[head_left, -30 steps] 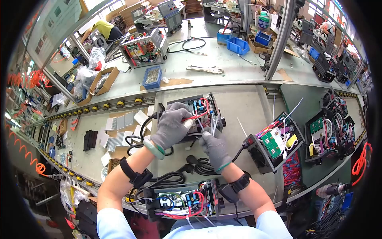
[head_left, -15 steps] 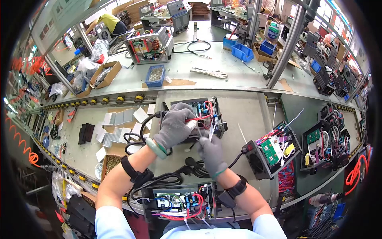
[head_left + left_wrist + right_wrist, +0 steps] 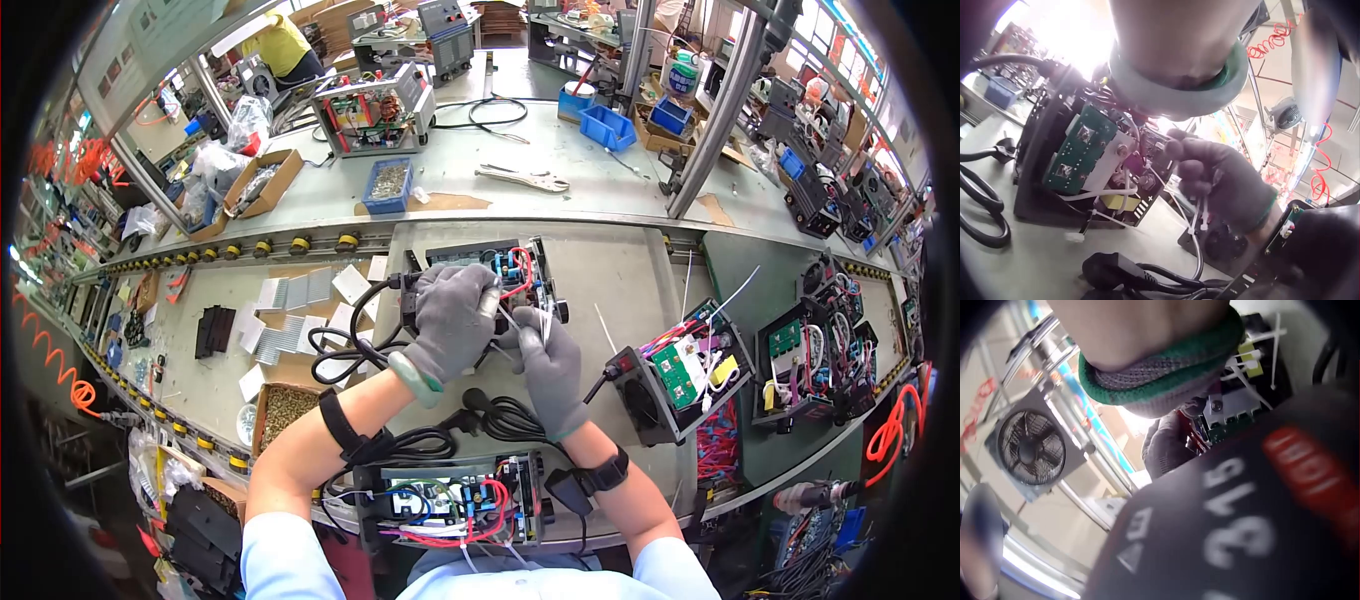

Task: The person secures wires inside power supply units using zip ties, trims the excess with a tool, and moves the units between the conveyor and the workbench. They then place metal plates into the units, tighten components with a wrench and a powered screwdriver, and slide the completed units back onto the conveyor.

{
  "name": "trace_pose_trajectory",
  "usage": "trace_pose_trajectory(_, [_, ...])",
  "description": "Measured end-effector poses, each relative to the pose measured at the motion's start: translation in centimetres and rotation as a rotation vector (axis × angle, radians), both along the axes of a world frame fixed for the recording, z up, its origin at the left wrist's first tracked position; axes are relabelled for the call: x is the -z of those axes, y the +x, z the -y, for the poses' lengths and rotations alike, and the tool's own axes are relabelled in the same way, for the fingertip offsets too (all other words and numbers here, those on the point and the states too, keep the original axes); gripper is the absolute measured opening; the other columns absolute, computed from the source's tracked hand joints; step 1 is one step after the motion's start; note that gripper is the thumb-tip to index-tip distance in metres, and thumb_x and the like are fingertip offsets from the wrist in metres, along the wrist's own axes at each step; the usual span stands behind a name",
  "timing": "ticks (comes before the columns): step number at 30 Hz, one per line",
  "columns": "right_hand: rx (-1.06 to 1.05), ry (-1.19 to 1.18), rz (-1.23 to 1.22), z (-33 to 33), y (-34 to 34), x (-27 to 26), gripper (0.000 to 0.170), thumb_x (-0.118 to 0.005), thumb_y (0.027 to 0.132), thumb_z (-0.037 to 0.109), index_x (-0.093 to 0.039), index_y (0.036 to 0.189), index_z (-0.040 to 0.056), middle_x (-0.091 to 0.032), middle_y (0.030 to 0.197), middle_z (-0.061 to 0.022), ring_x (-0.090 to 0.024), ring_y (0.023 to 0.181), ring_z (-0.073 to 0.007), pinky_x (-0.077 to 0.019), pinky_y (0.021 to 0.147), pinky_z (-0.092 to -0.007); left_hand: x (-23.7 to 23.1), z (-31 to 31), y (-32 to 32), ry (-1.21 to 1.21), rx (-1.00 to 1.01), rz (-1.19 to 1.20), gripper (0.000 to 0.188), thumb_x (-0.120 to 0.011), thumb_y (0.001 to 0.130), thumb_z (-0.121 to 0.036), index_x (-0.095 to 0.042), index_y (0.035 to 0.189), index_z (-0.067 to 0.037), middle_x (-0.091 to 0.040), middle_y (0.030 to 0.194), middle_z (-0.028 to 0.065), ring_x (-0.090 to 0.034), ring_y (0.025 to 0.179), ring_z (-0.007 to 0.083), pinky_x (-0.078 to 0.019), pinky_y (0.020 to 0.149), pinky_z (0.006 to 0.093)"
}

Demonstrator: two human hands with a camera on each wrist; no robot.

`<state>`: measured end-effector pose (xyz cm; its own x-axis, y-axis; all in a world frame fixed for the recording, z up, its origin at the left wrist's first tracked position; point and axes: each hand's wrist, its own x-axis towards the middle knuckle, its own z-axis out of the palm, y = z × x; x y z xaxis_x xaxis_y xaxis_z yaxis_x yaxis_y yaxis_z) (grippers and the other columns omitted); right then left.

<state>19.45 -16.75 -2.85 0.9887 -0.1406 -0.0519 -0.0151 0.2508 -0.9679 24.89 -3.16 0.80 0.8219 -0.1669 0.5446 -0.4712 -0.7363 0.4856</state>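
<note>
Middle unit (image 3: 520, 278) left of right unit (image 3: 683, 370), behind near unit (image 3: 450, 500); pliers (image 3: 522, 179) beyond, on table (image 3: 600, 200).

In the head view, the left hand (image 3: 455, 320) covers part of the device (image 3: 515, 270) in front of it, and what its fingertips hold cannot be made out. The right hand (image 3: 553, 370) hides the near ends of the white ties (image 3: 546, 320). The blue shirt (image 3: 500, 585) is cut off by the bottom edge, and print on the jar (image 3: 683, 76) is too small to read. In the left wrist view, the glove cuff (image 3: 1172, 100) blocks the left fingers. In the right wrist view, the dark panel (image 3: 1179, 550) is blurred, its red label (image 3: 1310, 469) cut off at the right edge.
</note>
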Motion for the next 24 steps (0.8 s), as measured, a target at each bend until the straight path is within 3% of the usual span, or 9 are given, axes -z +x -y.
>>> trace_pose_trajectory(2, [-0.147, -0.047, 0.098, 1.0, -0.9, -1.3, 0.022, -0.052, 0.099, 0.015, -0.063, 0.113, 0.0015, -0.069, 0.086, -0.0051, -0.054, 0.062, -0.0050, -0.0420, 0.052, -0.0197, 0.1, -0.1, 0.1, -0.020, 0.004, -0.036, 0.012, -0.074, 0.080, -0.012, -0.067, 0.088, -0.005, -0.068, 0.089, 0.0126, -0.064, 0.090, 0.0304, -0.0493, 0.083, 0.0397])
trace_pose_trajectory(4, [-0.218, 0.046, 0.034, 1.9, 0.2, -2.9, 0.022, -0.052, 0.098, 0.014, -0.063, 0.113, 0.0020, -0.068, 0.086, -0.0040, -0.052, 0.061, -0.0042, -0.0413, 0.053, -0.0193, 0.6, -0.7, 0.5, -0.099, 0.027, -0.093, 0.012, -0.074, 0.080, -0.012, -0.067, 0.087, -0.006, -0.068, 0.089, 0.0128, -0.064, 0.089, 0.0294, -0.0504, 0.080, 0.0387])
trace_pose_trajectory(6, [-0.439, 0.155, 0.017, 2.9, 1.7, -3.5, 0.021, -0.054, 0.096, 0.012, -0.065, 0.112, 0.0019, -0.067, 0.082, -0.0016, -0.054, 0.061, -0.0037, -0.0424, 0.052, -0.0207, 0.7, -1.2, 0.5, -0.111, 0.075, -0.119, 0.011, -0.074, 0.080, -0.010, -0.068, 0.087, -0.005, -0.068, 0.089, 0.0124, -0.064, 0.088, 0.0279, -0.0513, 0.079, 0.0373])
trace_pose_trajectory(10, [-0.288, -0.090, -0.088, 1.7, 3.0, -4.0, 0.019, -0.063, 0.095, 0.021, -0.069, 0.093, 0.0023, -0.060, 0.069, 0.0014, -0.050, 0.058, -0.0046, -0.0397, 0.051, -0.0210, 1.1, -1.2, 0.7, -0.120, 0.066, -0.136, 0.013, -0.076, 0.076, -0.009, -0.070, 0.087, -0.005, -0.068, 0.091, 0.0113, -0.064, 0.090, 0.0262, -0.0519, 0.081, 0.0359])
trace_pose_trajectory(13, [-0.317, -0.057, -0.089, 1.5, 2.9, -3.7, 0.023, -0.066, 0.094, 0.024, -0.068, 0.084, 0.0041, -0.058, 0.067, 0.0020, -0.048, 0.057, -0.0047, -0.0389, 0.051, -0.0208, 1.0, -1.2, 0.4, -0.111, 0.051, -0.135, 0.015, -0.076, 0.075, -0.009, -0.070, 0.088, -0.006, -0.068, 0.092, 0.0111, -0.064, 0.092, 0.0257, -0.0518, 0.083, 0.0357])
trace_pose_trajectory(19, [-0.385, -0.008, -0.122, 1.3, 3.0, -4.9, 0.019, -0.062, 0.092, 0.020, -0.067, 0.081, 0.0050, -0.056, 0.066, 0.0021, -0.048, 0.058, -0.0044, -0.0385, 0.052, -0.0216, 0.7, -1.2, 0.3, -0.087, 0.040, -0.143, 0.014, -0.075, 0.075, -0.008, -0.071, 0.088, -0.005, -0.068, 0.094, 0.0120, -0.064, 0.095, 0.0262, -0.0515, 0.085, 0.0358])
trace_pose_trajectory(24, [-0.290, -0.111, -0.102, 0.0, 4.6, -1.2, 0.018, -0.060, 0.091, 0.019, -0.067, 0.081, 0.0049, -0.056, 0.068, 0.0035, -0.047, 0.059, -0.0037, -0.0390, 0.053, -0.0225, 0.8, -1.7, 0.2, -0.116, 0.090, -0.169, 0.012, -0.072, 0.077, -0.004, -0.071, 0.089, -0.005, -0.068, 0.095, 0.0120, -0.064, 0.094, 0.0256, -0.0515, 0.086, 0.0348])
